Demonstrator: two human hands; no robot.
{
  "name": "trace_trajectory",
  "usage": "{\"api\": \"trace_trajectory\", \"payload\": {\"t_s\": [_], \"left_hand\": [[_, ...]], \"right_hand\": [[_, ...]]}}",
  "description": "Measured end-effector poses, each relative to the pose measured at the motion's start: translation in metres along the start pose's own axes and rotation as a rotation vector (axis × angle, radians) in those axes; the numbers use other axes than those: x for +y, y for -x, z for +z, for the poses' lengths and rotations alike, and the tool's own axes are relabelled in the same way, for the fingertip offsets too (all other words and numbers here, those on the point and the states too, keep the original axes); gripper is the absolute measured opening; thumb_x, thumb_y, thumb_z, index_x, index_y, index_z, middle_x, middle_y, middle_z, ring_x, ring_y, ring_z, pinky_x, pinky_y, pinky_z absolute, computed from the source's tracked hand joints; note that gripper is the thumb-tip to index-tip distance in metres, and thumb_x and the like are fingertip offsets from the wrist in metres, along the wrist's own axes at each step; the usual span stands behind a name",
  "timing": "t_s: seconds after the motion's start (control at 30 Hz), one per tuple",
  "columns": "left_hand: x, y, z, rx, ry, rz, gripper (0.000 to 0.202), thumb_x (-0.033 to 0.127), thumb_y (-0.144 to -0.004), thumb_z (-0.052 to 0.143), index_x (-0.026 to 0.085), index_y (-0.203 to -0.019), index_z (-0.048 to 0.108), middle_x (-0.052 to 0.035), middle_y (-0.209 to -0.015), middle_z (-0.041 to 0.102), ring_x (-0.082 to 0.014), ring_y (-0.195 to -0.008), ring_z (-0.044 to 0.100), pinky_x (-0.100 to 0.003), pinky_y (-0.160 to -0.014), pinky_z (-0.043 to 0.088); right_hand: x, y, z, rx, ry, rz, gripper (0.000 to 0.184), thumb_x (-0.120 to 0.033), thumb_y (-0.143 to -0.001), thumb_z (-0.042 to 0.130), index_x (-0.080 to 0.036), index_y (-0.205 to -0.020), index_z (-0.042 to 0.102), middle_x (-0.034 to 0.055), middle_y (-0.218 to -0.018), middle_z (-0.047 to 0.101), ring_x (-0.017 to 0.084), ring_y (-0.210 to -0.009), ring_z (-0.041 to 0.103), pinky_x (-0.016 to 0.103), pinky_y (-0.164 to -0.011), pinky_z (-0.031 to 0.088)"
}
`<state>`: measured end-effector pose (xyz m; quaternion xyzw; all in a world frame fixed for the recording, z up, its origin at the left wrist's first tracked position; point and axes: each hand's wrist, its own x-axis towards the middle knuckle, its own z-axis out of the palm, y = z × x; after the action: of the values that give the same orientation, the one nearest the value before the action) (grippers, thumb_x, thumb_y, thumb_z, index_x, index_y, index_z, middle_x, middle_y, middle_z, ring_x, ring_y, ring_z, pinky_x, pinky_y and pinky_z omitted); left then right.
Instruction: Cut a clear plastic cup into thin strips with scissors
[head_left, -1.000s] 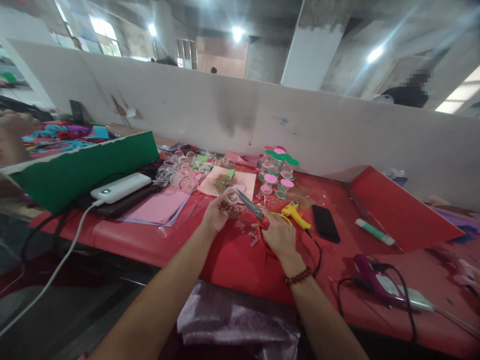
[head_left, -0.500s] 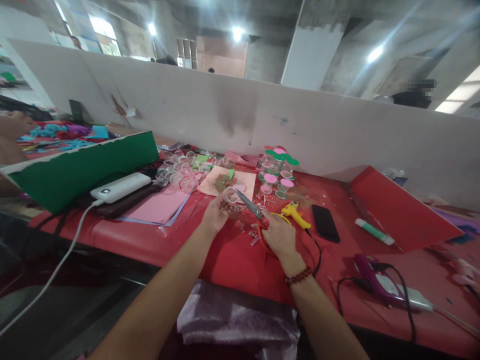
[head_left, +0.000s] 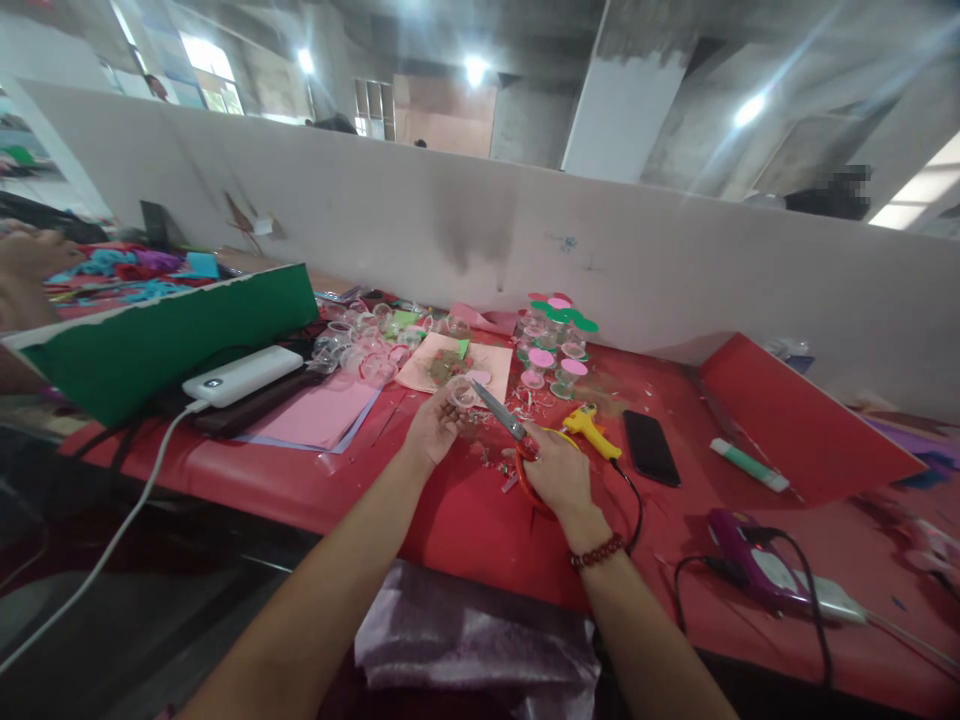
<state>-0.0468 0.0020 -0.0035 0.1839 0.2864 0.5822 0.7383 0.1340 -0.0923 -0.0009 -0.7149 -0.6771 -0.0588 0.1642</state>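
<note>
My right hand (head_left: 556, 474) grips red-handled scissors (head_left: 504, 417) over a red table (head_left: 480, 510), blades pointing up and left. The blade tips meet a small clear plastic cup (head_left: 462, 392) pinched in the fingers of my left hand (head_left: 433, 424). Plastic scraps (head_left: 496, 462) lie on the table between my hands. A bead bracelet (head_left: 598, 551) circles my right wrist.
Behind the hands lie several clear cups (head_left: 360, 345), pink-topped cups (head_left: 553, 350) and pink paper (head_left: 315, 412). A yellow glue gun (head_left: 591, 428), black phone (head_left: 650, 446), glue stick (head_left: 748, 464) and purple tool (head_left: 750, 560) are to the right. A power bank (head_left: 241, 375) and green board (head_left: 157, 335) sit left.
Almost nothing has moved. Both hands stay in place, the scissors still at the cup; the view has shifted very slightly.
</note>
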Motion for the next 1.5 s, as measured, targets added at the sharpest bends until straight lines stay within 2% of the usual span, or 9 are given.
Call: {"api": "trace_trajectory", "payload": {"t_s": [0.27,0.63,0.8,0.97,1.17,1.4,1.5], "left_hand": [[-0.0008,0.0001,-0.0023,-0.029,-0.02,-0.005,0.017,0.021,-0.077,0.062,0.011,-0.088,0.07,-0.0054,-0.07,0.068,-0.008,-0.051,0.054,-0.018,-0.049,0.048],[0.0017,0.0036,0.0045,0.015,0.029,0.01,0.017,0.022,-0.078,0.061,0.011,-0.088,0.07,-0.006,-0.075,0.07,-0.0078,-0.053,0.055,-0.018,-0.05,0.047],[0.0011,0.0021,0.0015,0.004,0.022,0.007,0.019,0.025,-0.078,0.062,0.012,-0.089,0.069,-0.006,-0.075,0.07,-0.008,-0.053,0.055,-0.019,-0.052,0.048],[0.0001,-0.002,-0.0032,-0.008,0.038,0.017,0.022,0.027,-0.077,0.064,0.012,-0.093,0.069,-0.0068,-0.08,0.071,-0.0083,-0.056,0.057,-0.019,-0.053,0.049],[-0.0003,-0.0022,-0.0032,-0.01,0.055,0.02,0.021,0.022,-0.075,0.064,0.011,-0.092,0.068,-0.0076,-0.083,0.071,-0.011,-0.064,0.062,-0.021,-0.056,0.05],[-0.0001,0.0017,-0.0012,-0.043,0.006,0.014,0.021,0.02,-0.073,0.064,0.012,-0.092,0.069,-0.0071,-0.083,0.071,-0.008,-0.054,0.056,-0.02,-0.053,0.05],[0.0006,0.0023,-0.0005,-0.045,0.022,0.033,0.022,0.021,-0.075,0.063,0.014,-0.095,0.068,-0.0065,-0.085,0.072,-0.0081,-0.056,0.058,-0.019,-0.053,0.05]], "right_hand": [[-0.0005,0.0005,-0.0018,-0.006,0.01,0.014,0.043,-0.058,-0.088,0.05,-0.032,-0.121,0.058,0.0049,-0.104,0.069,0.019,-0.092,0.065,0.025,-0.068,0.044],[-0.0001,0.001,0.0017,0.035,-0.025,-0.009,0.045,-0.057,-0.088,0.05,-0.03,-0.123,0.058,0.0057,-0.106,0.069,0.02,-0.094,0.064,0.026,-0.072,0.045],[0.0014,0.0014,0.0031,0.042,-0.019,-0.028,0.046,-0.057,-0.088,0.051,-0.03,-0.125,0.057,0.0057,-0.108,0.069,0.02,-0.095,0.064,0.026,-0.072,0.045],[0.0011,0.0014,0.0022,0.031,-0.034,-0.034,0.045,-0.053,-0.089,0.05,-0.03,-0.127,0.057,0.0053,-0.106,0.069,0.019,-0.096,0.063,0.025,-0.074,0.044],[0.0019,0.0007,0.0017,0.059,-0.047,-0.033,0.044,-0.054,-0.09,0.049,-0.029,-0.125,0.058,0.0054,-0.107,0.069,0.019,-0.098,0.063,0.025,-0.077,0.044],[0.0027,0.0005,0.0009,0.071,-0.018,-0.034,0.047,-0.057,-0.088,0.051,-0.029,-0.125,0.057,0.0056,-0.109,0.068,0.02,-0.097,0.063,0.026,-0.074,0.045],[0.0019,0.0007,0.0003,0.072,0.008,-0.036,0.047,-0.056,-0.088,0.051,-0.029,-0.126,0.057,0.0058,-0.111,0.068,0.019,-0.095,0.063,0.025,-0.074,0.044]]}}
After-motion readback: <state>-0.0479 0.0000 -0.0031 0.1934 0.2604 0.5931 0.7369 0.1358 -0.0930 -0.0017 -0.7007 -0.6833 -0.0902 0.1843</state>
